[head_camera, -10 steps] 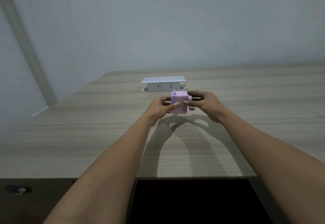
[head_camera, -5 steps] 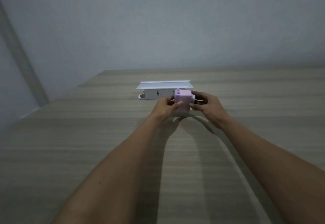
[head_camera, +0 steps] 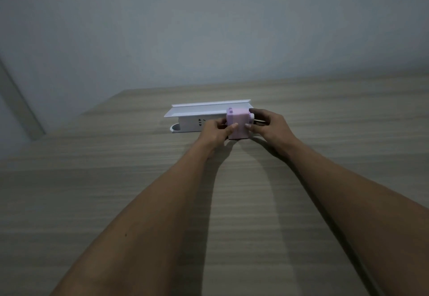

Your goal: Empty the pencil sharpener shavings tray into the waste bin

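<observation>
Small lilac plastic box-shaped pencil sharpener [head_camera: 238, 122], upright at frame centre, on or just above the wood-grain bench [head_camera: 116, 191]. Clasped from both sides: left hand [head_camera: 217, 131] and right hand [head_camera: 267, 125], each grip closed on its flanks. Directly behind, touching in view: white rectangular plastic power strip [head_camera: 197, 117].

I see my two forearms bare to the frame's edge, left hand [head_camera: 214, 131] and right hand [head_camera: 270, 126] ungloved, no rings visible.

Dim, soft-focus wide-angle view; forearms cast long shadows on the table [head_camera: 92, 179], edges bowed.
</observation>
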`<action>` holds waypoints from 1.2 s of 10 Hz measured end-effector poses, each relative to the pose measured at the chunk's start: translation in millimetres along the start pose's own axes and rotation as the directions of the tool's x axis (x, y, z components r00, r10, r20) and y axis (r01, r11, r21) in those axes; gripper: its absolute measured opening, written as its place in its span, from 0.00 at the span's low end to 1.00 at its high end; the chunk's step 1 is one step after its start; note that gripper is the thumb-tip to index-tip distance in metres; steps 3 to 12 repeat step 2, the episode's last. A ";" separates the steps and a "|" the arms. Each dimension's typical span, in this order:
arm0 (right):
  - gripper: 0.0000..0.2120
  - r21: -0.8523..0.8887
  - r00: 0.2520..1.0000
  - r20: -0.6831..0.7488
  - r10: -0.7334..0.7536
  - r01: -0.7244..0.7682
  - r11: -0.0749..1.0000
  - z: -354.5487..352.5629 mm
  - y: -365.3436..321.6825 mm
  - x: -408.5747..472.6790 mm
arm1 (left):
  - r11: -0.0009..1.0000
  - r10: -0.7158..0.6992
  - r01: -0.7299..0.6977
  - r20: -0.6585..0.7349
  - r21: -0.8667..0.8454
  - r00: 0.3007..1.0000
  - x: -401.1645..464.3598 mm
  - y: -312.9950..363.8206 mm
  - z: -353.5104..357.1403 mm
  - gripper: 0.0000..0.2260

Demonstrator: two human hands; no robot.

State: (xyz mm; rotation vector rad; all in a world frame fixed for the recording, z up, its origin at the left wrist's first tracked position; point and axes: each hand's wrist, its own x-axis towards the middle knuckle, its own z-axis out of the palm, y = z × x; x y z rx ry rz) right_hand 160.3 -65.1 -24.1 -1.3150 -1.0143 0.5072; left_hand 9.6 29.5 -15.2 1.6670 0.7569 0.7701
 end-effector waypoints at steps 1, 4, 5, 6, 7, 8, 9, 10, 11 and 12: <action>0.26 -0.034 1.000 0.005 -0.029 0.030 0.999 -2.6 1.3 -0.2 | 1.000 0.023 -0.023 0.010 0.008 1.000 -0.9 -1.2 0.1 0.22; 0.29 -0.010 0.999 0.027 -0.041 0.041 0.999 -0.6 0.0 -1.1 | 0.999 0.029 -0.029 0.014 -0.016 0.999 1.2 -7.2 1.0 0.25; 0.29 -0.010 0.999 0.027 -0.041 0.041 0.999 -0.6 0.0 -1.1 | 0.999 0.029 -0.029 0.014 -0.016 0.999 1.2 -7.2 1.0 0.25; 0.29 -0.010 0.999 0.027 -0.041 0.041 0.999 -0.6 0.0 -1.1 | 0.999 0.029 -0.029 0.014 -0.016 0.999 1.2 -7.2 1.0 0.25; 0.29 -0.010 0.999 0.027 -0.041 0.041 0.999 -0.6 0.0 -1.1 | 0.999 0.029 -0.029 0.014 -0.016 0.999 1.2 -7.2 1.0 0.25; 0.29 -0.010 0.999 0.027 -0.041 0.041 0.999 -0.6 0.0 -1.1 | 0.999 0.029 -0.029 0.014 -0.016 0.999 1.2 -7.2 1.0 0.25; 0.29 -0.010 0.999 0.027 -0.041 0.041 0.999 -0.6 0.0 -1.1 | 0.999 0.029 -0.029 0.014 -0.016 0.999 1.2 -7.2 1.0 0.25; 0.29 -0.010 0.999 0.027 -0.041 0.041 0.999 -0.6 0.0 -1.1 | 0.999 0.029 -0.029 0.014 -0.016 0.999 1.2 -7.2 1.0 0.25; 0.29 -0.010 0.999 0.027 -0.041 0.041 0.999 -0.6 0.0 -1.1 | 0.999 0.029 -0.029 0.014 -0.016 0.999 1.2 -7.2 1.0 0.25; 0.29 -0.010 0.999 0.027 -0.041 0.041 0.999 -0.6 0.0 -1.1 | 0.999 0.029 -0.029 0.014 -0.016 0.999 1.2 -7.2 1.0 0.25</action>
